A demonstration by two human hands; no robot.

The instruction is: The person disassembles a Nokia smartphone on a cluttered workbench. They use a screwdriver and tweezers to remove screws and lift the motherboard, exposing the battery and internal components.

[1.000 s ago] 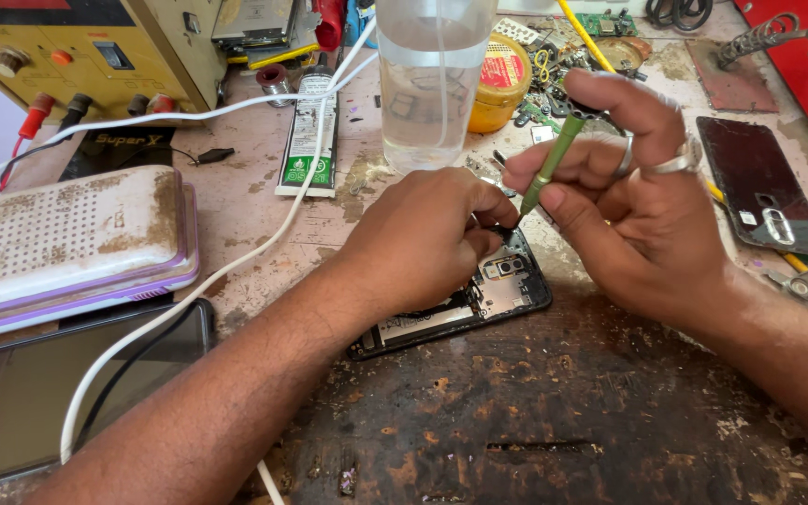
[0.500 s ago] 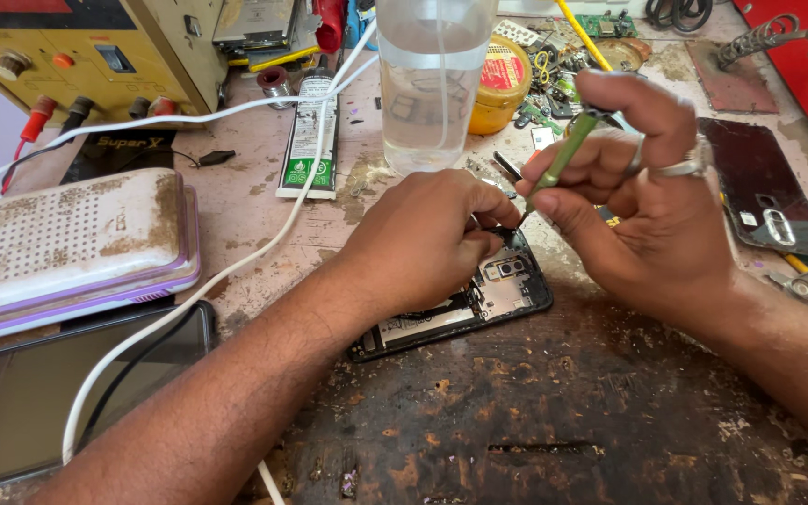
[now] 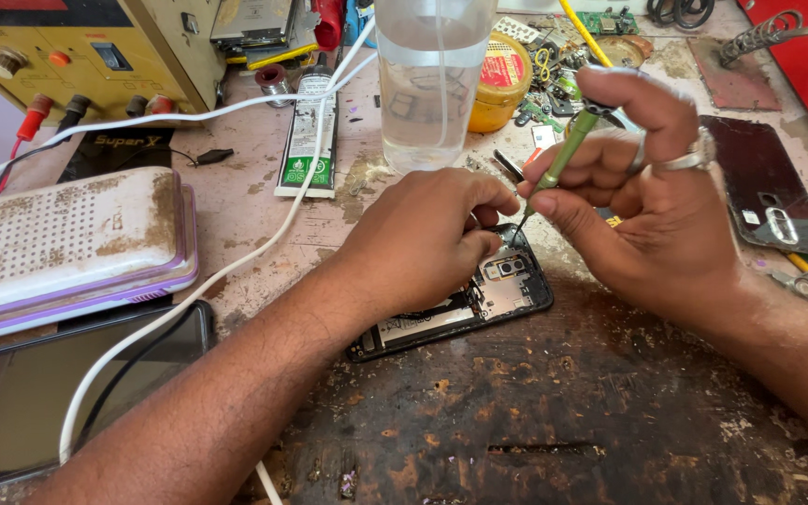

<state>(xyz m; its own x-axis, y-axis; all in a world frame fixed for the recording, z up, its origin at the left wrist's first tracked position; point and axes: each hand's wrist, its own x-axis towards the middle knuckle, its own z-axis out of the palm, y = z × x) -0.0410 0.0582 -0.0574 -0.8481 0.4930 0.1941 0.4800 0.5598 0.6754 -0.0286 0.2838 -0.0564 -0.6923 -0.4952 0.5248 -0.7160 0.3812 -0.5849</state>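
Observation:
An opened black phone [image 3: 479, 304] lies back-up on the worn bench, its inner parts and camera module showing. My left hand [image 3: 423, 238] rests on top of it, fingers curled down and pressing on its upper edge. My right hand [image 3: 638, 187] grips a thin green-handled screwdriver [image 3: 563, 159] between thumb and fingers, with rings on two fingers. The screwdriver's tip points down at the phone's top corner, right beside my left fingertips.
A clear plastic bottle [image 3: 432, 79] stands behind the hands, next to a yellow tin [image 3: 502, 79]. A dark phone back cover [image 3: 764, 182] lies at right. A yellow power supply [image 3: 86, 51], white cable [image 3: 208, 281], perforated white box [image 3: 67, 243] and dark tablet [image 3: 67, 393] fill the left.
My right hand has lowered and tilted the screwdriver more upright, bringing its tip down to the phone's top corner. My left hand stayed on the phone.

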